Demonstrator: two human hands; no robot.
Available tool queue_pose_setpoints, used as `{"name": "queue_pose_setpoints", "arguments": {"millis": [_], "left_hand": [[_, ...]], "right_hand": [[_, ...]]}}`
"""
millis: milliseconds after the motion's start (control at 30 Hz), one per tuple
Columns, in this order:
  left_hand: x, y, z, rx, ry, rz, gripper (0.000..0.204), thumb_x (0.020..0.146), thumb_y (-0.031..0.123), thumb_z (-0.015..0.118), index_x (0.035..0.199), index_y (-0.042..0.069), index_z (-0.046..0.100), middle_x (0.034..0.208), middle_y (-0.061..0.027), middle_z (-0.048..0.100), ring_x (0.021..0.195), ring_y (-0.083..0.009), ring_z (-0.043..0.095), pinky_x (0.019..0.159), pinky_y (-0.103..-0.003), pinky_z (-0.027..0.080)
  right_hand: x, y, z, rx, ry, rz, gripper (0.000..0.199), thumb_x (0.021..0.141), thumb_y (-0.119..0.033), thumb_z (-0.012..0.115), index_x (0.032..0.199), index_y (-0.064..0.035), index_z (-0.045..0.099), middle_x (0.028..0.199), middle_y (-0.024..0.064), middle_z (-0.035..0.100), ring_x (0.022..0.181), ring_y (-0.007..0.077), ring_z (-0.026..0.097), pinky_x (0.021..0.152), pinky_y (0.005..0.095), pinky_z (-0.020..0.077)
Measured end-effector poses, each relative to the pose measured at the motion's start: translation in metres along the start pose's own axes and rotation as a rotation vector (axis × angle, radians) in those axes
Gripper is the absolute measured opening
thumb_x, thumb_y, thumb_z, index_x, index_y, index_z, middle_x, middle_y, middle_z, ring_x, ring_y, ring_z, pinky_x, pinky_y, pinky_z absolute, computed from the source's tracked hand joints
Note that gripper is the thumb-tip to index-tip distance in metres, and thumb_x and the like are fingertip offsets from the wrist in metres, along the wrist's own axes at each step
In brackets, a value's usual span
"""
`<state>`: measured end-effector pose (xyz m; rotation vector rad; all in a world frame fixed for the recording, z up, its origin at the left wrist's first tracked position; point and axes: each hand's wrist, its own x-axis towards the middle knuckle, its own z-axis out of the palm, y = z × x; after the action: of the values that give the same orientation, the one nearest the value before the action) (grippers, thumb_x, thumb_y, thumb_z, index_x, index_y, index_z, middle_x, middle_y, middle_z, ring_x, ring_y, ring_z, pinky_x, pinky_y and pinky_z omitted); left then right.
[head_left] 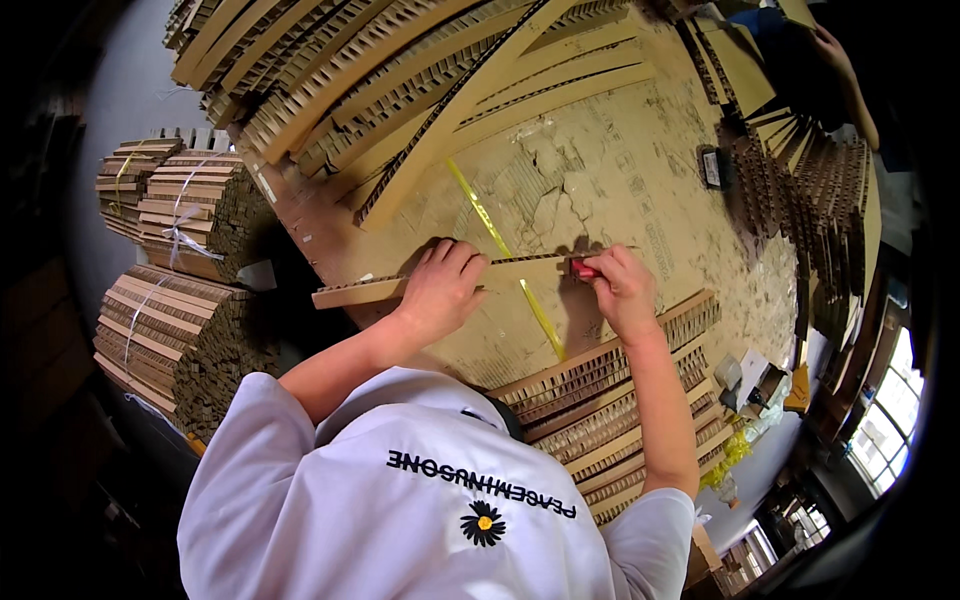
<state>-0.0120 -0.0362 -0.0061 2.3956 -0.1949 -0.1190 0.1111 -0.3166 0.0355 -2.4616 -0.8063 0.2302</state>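
From the head camera: a person's left hand (pixel 443 288) is clamped on a cardboard strip (pixel 525 270); the right hand (pixel 622 288), apart from it, pinches a small red object (pixel 584 269) at the strip's end. Between the hands, a yellow strap (pixel 478 206) crosses the tabletop (pixel 625 185) beneath.

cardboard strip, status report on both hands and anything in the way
Left hand holding cardboard strip. Right hand gripping small red object at strip's right end. Yellow strap crosses underneath, not blocking.
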Motion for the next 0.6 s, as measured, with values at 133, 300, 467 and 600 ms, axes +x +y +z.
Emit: {"name": "queue_pose_setpoints", "arguments": {"millis": [133, 300, 467, 600], "left_hand": [[0.003, -0.008, -0.001, -0.021, -0.014, 0.010, 0.043, 0.078, 0.013, 0.083, 0.116, 0.004, 0.063, 0.117, -0.0122, 0.059, 0.110, -0.0352, 0.056, 0.093, -0.047, 0.050], [0.004, -0.011, 0.000, -0.044, -0.008, 0.017, 0.044, 0.076, 0.012, 0.083, 0.115, 0.005, 0.064, 0.115, -0.0125, 0.059, 0.110, -0.0354, 0.056, 0.092, -0.046, 0.051], [0.005, -0.012, -0.002, -0.052, 0.001, 0.030, 0.043, 0.076, 0.011, 0.083, 0.114, 0.005, 0.065, 0.113, -0.0124, 0.059, 0.108, -0.0361, 0.057, 0.091, -0.046, 0.051], [0.006, -0.013, -0.002, -0.058, 0.004, 0.045, 0.041, 0.075, 0.010, 0.082, 0.112, 0.005, 0.064, 0.111, -0.0133, 0.060, 0.105, -0.0371, 0.058, 0.088, -0.047, 0.051]], "right_hand": [[0.002, 0.003, 0.000, -0.018, -0.019, -0.009, 0.019, 0.075, 0.000, 0.074, 0.089, -0.0113, 0.070, 0.084, 0.0052, 0.060, 0.077, 0.0289, 0.064, 0.064, 0.0411, 0.0515], [0.001, 0.002, -0.002, -0.020, -0.027, -0.011, 0.020, 0.075, 0.001, 0.072, 0.090, -0.0112, 0.069, 0.084, 0.0058, 0.060, 0.079, 0.0299, 0.065, 0.065, 0.0417, 0.0523], [0.004, 0.002, -0.004, -0.032, -0.055, -0.035, 0.018, 0.076, 0.000, 0.071, 0.091, -0.0104, 0.067, 0.086, 0.0065, 0.062, 0.080, 0.0323, 0.065, 0.066, 0.0436, 0.0528], [0.003, 0.005, -0.004, -0.032, -0.090, -0.028, 0.017, 0.078, -0.001, 0.070, 0.091, -0.0101, 0.067, 0.087, 0.0073, 0.062, 0.081, 0.0333, 0.066, 0.066, 0.0452, 0.0536]]}}
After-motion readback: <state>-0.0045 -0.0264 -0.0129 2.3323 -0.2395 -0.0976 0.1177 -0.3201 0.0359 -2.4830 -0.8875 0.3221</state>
